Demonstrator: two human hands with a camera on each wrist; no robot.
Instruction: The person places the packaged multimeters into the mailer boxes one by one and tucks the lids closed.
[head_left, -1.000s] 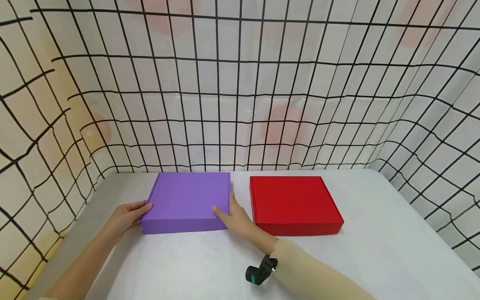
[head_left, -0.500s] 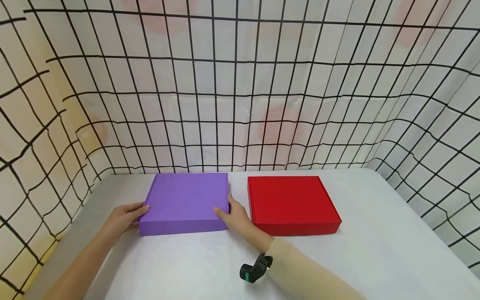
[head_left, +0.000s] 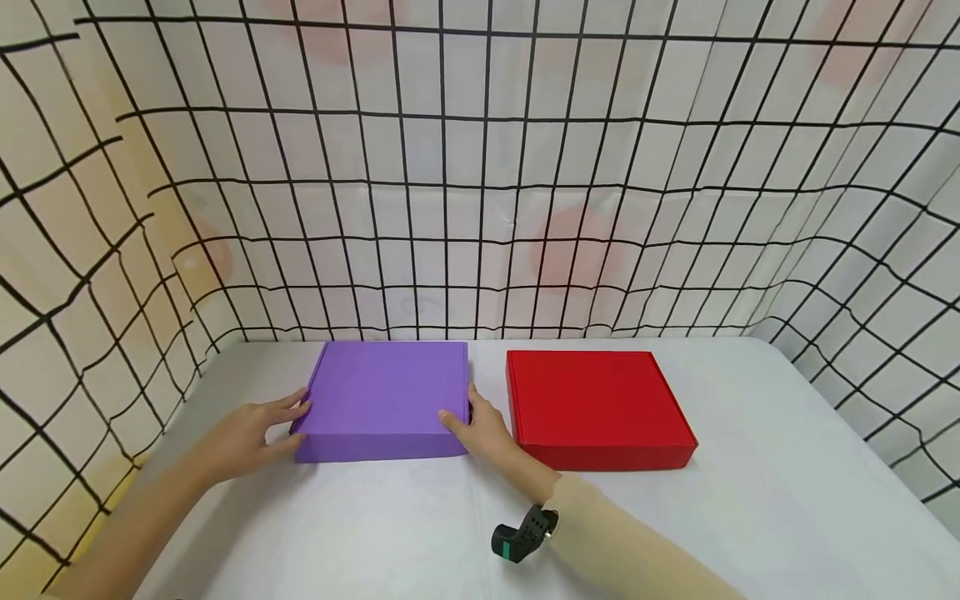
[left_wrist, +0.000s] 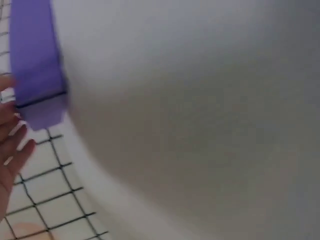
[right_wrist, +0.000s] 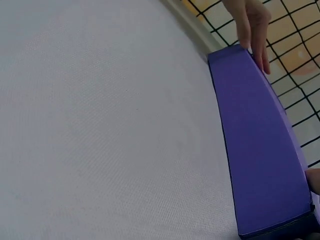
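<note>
A closed purple cardboard box (head_left: 386, 392) lies flat on the white table (head_left: 390, 533), left of the middle in the head view. My right hand (head_left: 487, 429) holds its front right corner, thumb on the top and fingers along the right side. At the left end, my left hand (head_left: 251, 433) has its fingers spread and fairly straight, fingertips at the box's left edge. The left wrist view catches those fingers (left_wrist: 10, 145) beside the end of the purple box (left_wrist: 37, 55). In the right wrist view the box's front side (right_wrist: 260, 140) shows, with the left hand (right_wrist: 252, 25) at its far end.
A closed red cardboard box (head_left: 596, 404) lies just right of the purple one, with a narrow gap between. A black wire grid (head_left: 480, 183) stands behind the table and along both sides. A black strap with a small device (head_left: 525, 533) is on the right wrist.
My left hand has loosened from the box's left side; its fingers are spread and its thumb has come off the top. My right hand keeps its hold. The head view has shifted slightly.
</note>
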